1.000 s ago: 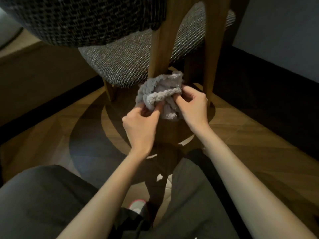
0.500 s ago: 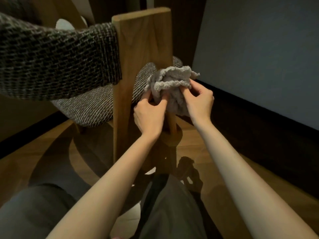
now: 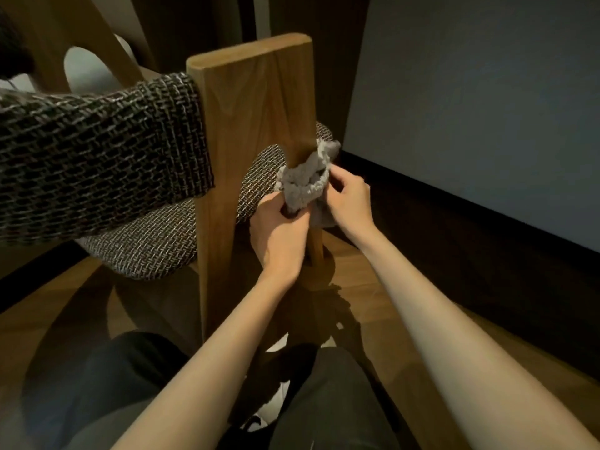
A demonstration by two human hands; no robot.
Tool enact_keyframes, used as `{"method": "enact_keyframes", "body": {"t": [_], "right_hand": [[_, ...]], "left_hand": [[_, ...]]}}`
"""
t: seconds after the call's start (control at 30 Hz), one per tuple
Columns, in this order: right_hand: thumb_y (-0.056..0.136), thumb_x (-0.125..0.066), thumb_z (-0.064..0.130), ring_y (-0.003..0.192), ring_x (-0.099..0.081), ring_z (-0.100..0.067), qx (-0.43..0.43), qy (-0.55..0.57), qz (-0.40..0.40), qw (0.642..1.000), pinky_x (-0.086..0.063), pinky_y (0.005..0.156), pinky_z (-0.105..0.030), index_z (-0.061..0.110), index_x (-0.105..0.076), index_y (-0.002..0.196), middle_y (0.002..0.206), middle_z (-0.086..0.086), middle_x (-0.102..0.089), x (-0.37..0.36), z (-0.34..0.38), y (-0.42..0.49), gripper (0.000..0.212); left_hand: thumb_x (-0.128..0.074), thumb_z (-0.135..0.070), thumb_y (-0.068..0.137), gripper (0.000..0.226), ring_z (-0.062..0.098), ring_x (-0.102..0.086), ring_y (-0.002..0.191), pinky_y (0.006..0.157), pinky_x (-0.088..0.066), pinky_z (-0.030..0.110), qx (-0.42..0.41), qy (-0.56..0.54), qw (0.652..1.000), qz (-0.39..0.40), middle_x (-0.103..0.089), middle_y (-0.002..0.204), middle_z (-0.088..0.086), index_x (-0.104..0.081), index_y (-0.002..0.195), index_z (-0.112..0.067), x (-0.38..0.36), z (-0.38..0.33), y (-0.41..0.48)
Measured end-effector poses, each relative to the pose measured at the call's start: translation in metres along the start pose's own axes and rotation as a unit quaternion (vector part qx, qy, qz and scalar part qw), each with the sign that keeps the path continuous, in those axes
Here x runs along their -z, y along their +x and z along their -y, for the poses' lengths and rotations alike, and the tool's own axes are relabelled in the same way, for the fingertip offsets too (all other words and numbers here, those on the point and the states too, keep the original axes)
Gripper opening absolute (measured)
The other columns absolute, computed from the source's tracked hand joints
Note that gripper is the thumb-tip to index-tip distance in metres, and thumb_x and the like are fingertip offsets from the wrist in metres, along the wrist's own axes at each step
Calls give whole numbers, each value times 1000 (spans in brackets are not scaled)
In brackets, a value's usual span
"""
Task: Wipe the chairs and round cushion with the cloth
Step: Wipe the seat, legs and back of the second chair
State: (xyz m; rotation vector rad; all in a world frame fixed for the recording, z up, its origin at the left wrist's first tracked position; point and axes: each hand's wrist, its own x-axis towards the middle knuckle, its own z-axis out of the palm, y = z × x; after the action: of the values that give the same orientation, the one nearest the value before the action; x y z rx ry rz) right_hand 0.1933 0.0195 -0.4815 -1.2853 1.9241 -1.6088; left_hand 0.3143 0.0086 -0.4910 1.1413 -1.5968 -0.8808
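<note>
A pale grey wall (image 3: 487, 108) fills the right side of the room, with a dark skirting band (image 3: 487, 254) along its foot where it meets the wooden floor (image 3: 373, 287). Standing on that floor, right in front of the crouching person, is the chair (image 3: 253, 125): a broad, upright plank of light wood with a flat top. From its left edge a backrest (image 3: 97, 157) padded in dark woven fabric sweeps off towards the left. Below that sits the rounded seat (image 3: 156, 241), covered in a lighter weave of the same kind. Behind the chair, at the upper left, a curved wooden piece (image 3: 81, 34) shows in the dimness, though I cannot tell what it belongs to. The person's knees, in dark trousers (image 3: 324, 401), are low in the foreground, and both bare forearms reach forward from there. The left hand (image 3: 279, 235) is just under the seat's edge, fingers curled and gripping the lower part of the cloth (image 3: 305, 183). The right hand (image 3: 347, 199) is just beside it, a little higher, pinching the same cloth from the other side. The cloth is a nubby grey rag, bunched and wrapped around the right edge of the wooden upright, level with the seat and touching both the wood and the woven fabric.
</note>
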Motion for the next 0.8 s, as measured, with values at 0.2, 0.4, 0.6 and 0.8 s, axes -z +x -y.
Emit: {"method": "enact_keyframes", "body": {"t": [0.2,0.4,0.6,0.8], "right_hand": [[96,-55,13,117,-53,1,-24,2,25,999,-46,96,-16,19,-58,133,127,4,-64,-4,-38,3,37],[98,-49,9,128,-48,-9,-56,36,96,993,-41,108,-31,12,-55,135,134,-1,-58,-6,-81,7,38],[99,-44,3,139,-37,-20,-119,52,161,978,-33,114,-43,5,-39,145,147,-9,-44,-16,-133,7,46],[99,-43,0,136,-41,-26,-184,21,208,960,-35,112,-45,-2,-42,141,143,-17,-47,-30,-198,8,42]], "left_hand": [[-67,-33,83,21,5,-65,91,68,-40,1,129,-35,991,4,-70,90,-11,-73,100,-20,-32,33,-2],[-68,-23,87,20,0,-59,89,74,-45,14,182,-53,978,84,-64,99,-11,-64,106,-28,-42,82,17],[-67,-19,88,19,7,-59,100,81,-42,19,161,22,974,156,-62,103,-8,-63,105,-26,-68,133,22],[-58,-33,93,36,24,-56,114,82,-32,21,185,217,934,217,-61,124,9,-59,121,-11,-107,191,22]]}}
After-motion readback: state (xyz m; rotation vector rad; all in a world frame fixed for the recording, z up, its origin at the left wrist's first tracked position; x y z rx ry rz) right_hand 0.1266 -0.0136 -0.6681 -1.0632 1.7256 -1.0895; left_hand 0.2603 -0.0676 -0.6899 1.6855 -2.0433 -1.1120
